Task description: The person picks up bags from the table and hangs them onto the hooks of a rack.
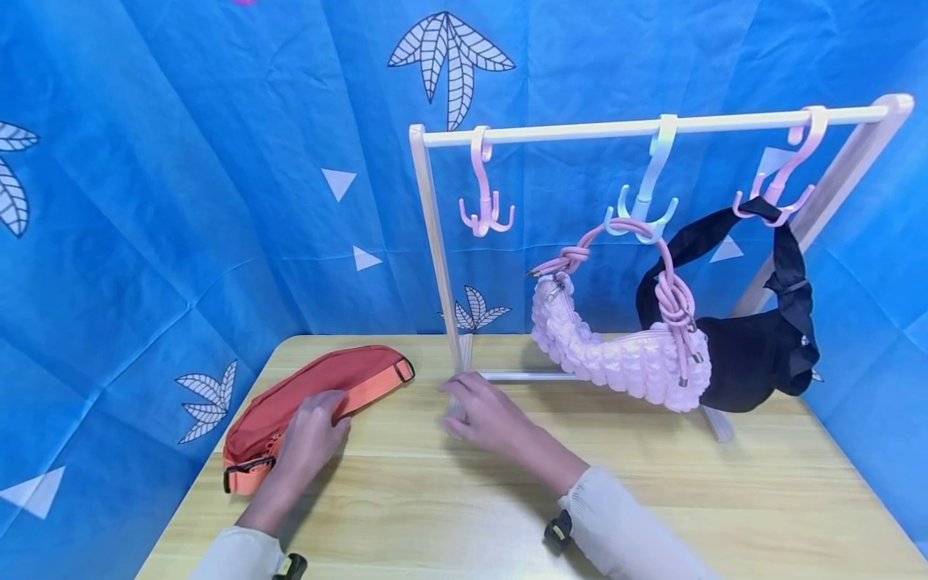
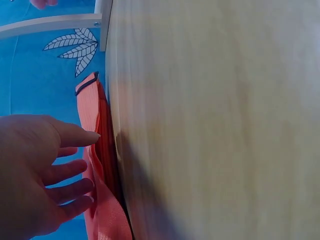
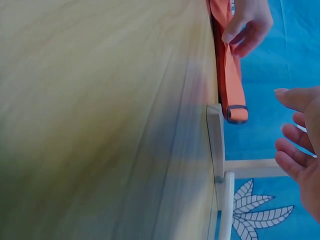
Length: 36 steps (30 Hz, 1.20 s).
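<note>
My left hand (image 1: 308, 431) is at the near edge of the red waist bag (image 1: 315, 374), over its middle, with the fingers loosely parted and not closed round anything. In the left wrist view my thumb tip overlaps the edge of the coral strap (image 1: 373, 388); whether it presses on it I cannot tell. The bag lies on the counter (image 1: 406, 499), to the left of the rack (image 1: 438, 250), one end near the rack's foot and the other towards me.

My right hand (image 1: 486, 411) is in front of that foot, blurred from the head, its fingers relaxed and spread with nothing in them, apart from the bag.

The bag is a long, curved shape in smooth cloth, the strap flat webbing with a black buckle (image 1: 250, 467) at the near end and a dark loop (image 1: 404, 370) at the far one. The counter has pale wood grain. The rack is light wood with a white rail. On it, a pink hook (image 1: 482, 185) has curled prongs; a blue hook (image 1: 656, 169) carries a puffy, bubbled lilac bag (image 1: 623, 362) by its knotted pink handle; another pink hook (image 1: 790, 169) holds a soft black bag (image 1: 747, 362).
</note>
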Motion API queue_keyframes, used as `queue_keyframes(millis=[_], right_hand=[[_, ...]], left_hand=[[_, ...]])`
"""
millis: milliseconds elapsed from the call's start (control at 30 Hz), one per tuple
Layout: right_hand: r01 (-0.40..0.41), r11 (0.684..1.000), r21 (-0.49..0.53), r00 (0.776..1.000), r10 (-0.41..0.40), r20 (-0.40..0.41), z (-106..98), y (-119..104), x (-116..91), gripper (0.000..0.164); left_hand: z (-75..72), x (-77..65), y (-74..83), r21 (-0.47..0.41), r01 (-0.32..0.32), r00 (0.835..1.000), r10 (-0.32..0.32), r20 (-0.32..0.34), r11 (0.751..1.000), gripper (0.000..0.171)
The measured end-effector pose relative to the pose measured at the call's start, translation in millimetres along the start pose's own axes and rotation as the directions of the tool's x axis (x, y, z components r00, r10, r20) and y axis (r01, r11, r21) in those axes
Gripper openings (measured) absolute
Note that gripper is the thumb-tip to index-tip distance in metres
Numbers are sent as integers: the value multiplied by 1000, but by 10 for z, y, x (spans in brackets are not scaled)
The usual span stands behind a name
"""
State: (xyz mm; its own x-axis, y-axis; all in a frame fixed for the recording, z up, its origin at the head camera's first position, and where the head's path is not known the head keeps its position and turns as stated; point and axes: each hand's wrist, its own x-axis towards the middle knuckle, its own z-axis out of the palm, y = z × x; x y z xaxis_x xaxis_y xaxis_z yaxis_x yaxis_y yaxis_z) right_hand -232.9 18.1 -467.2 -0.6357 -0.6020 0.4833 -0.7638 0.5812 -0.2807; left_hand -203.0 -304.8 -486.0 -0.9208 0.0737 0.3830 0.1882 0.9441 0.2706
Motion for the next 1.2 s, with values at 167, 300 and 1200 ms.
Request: queue_keyframes(millis=[167, 300, 1200], right_hand=[[6, 1000, -10, 1000, -6, 22, 33, -42, 39, 47], [23, 999, -30, 1000, -22, 22, 67, -63, 64, 47], [18, 998, -65, 997, -13, 77, 288, -258, 269, 47]], left_hand=[[-2, 16, -30, 6, 12, 1000, -12, 14, 1000, 47], [-2, 29, -47, 16, 22, 999, -22, 29, 1000, 48], [-25, 3, -3, 57, 57, 994, -62, 93, 997, 46]])
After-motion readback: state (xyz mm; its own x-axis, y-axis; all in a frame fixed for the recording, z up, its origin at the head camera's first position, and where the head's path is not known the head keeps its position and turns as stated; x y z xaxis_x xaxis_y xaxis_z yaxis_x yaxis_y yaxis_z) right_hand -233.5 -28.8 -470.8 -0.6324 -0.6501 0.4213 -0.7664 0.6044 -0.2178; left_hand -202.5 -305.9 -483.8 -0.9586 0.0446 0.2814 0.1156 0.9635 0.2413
